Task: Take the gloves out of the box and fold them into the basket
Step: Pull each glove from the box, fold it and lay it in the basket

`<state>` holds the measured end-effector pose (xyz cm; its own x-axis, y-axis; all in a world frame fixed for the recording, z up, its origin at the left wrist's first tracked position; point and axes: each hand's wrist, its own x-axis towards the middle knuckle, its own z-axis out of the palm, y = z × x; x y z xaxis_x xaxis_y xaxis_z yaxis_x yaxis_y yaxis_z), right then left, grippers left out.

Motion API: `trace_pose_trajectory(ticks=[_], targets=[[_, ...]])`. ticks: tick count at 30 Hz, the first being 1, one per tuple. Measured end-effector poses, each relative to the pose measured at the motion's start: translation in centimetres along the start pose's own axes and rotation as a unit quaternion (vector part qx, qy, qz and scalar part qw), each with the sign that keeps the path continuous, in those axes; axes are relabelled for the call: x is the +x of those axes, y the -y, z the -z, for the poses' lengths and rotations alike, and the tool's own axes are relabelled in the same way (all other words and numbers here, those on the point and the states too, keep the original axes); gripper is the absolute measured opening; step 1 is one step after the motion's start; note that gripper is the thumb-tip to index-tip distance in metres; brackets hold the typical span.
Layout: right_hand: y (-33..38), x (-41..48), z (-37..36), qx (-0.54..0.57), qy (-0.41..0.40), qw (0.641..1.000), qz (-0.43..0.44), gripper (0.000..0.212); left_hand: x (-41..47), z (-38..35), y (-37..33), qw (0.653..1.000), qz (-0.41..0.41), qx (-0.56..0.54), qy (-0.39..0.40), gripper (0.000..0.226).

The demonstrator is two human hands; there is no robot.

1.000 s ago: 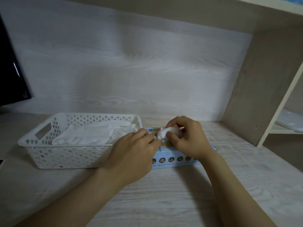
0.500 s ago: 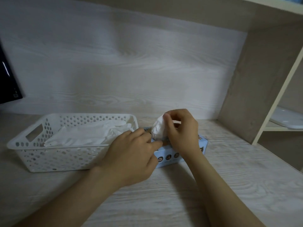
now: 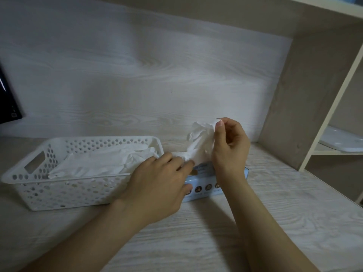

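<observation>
A light blue glove box (image 3: 204, 188) lies on the desk just right of a white perforated basket (image 3: 59, 185). My right hand (image 3: 228, 148) pinches a thin white glove (image 3: 199, 142) by its top and holds it stretched up out of the box. My left hand (image 3: 159, 179) lies over the box's left end, its fingertips pinching the glove's lower part at the opening. Several white gloves (image 3: 102, 161) lie flat inside the basket. Most of the box top is hidden by my hands.
The pale wood desk (image 3: 294, 222) runs to a back wall. A shelf unit's side panel (image 3: 306, 99) stands at the right, with a white flat object (image 3: 341, 142) on its lower shelf. A dark monitor edge (image 3: 7, 103) shows at far left.
My right hand has risen and drawn the glove further up out of the box. My left hand has stayed on the box's left end.
</observation>
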<state>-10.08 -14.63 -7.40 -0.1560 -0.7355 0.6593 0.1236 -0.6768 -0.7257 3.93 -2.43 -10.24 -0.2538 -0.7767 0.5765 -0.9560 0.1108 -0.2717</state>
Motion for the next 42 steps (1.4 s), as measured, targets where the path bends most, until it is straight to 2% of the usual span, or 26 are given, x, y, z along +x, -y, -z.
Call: trace_pose_trajectory(ticks=[5, 11, 14, 18, 22, 28, 30, 32, 33, 36, 38, 42], targets=[[0.1, 0.1, 0.2, 0.0, -0.066, 0.997, 0.033, 0.009, -0.2, 0.1, 0.0, 1.0, -0.009, 0.005, 0.018, 0.042], [1.4, 0.6, 0.8, -0.02, -0.151, 0.985, 0.08, 0.01, -0.1, 0.2, -0.2, 1.0, -0.004, 0.012, 0.024, 0.043], [2.2, 0.7, 1.5, -0.015, -0.151, 0.983, 0.104, 0.012, -0.1, 0.3, -0.3, 0.999, -0.002, 0.013, 0.03, 0.044], [2.2, -0.2, 1.2, -0.064, -0.028, 0.995, 0.075, 0.014, -0.2, 0.7, -0.3, 0.999, 0.013, -0.039, 0.02, 0.042], [2.7, -1.1, 0.6, -0.033, 0.095, 0.995, -0.009, 0.016, -0.2, 1.4, -0.1, 0.988, 0.046, -0.13, -0.072, 0.031], [3.5, -1.3, 0.7, 0.062, 0.214, 0.969, -0.105, 0.018, -0.2, 2.7, 0.2, 0.912, 0.183, -0.273, -0.246, 0.01], [3.5, -1.3, 0.9, 0.087, 0.248, 0.955, -0.138, 0.024, -0.2, 2.7, 0.3, 0.894, 0.225, -0.296, -0.249, 0.025], [3.6, -1.3, 0.9, 0.103, 0.277, 0.942, -0.16, 0.028, -0.2, 2.5, 0.4, 0.89, 0.237, -0.315, -0.231, 0.042], [3.6, -1.4, 0.9, 0.114, 0.289, 0.935, -0.173, 0.03, -0.2, 2.6, 0.4, 0.89, 0.237, -0.321, -0.22, 0.044], [3.8, -1.5, 0.8, 0.152, 0.317, 0.909, -0.224, 0.038, -0.2, 2.4, 0.6, 0.904, 0.219, -0.304, -0.206, 0.027], [4.2, -1.6, 0.8, 0.179, 0.335, 0.887, -0.262, 0.048, -0.1, 2.5, 0.7, 0.911, 0.207, -0.291, -0.205, 0.027], [4.4, -1.8, 1.0, 0.151, 0.402, 0.877, -0.217, 0.037, -0.1, 2.8, 1.0, 0.888, 0.231, -0.325, -0.231, 0.013]])
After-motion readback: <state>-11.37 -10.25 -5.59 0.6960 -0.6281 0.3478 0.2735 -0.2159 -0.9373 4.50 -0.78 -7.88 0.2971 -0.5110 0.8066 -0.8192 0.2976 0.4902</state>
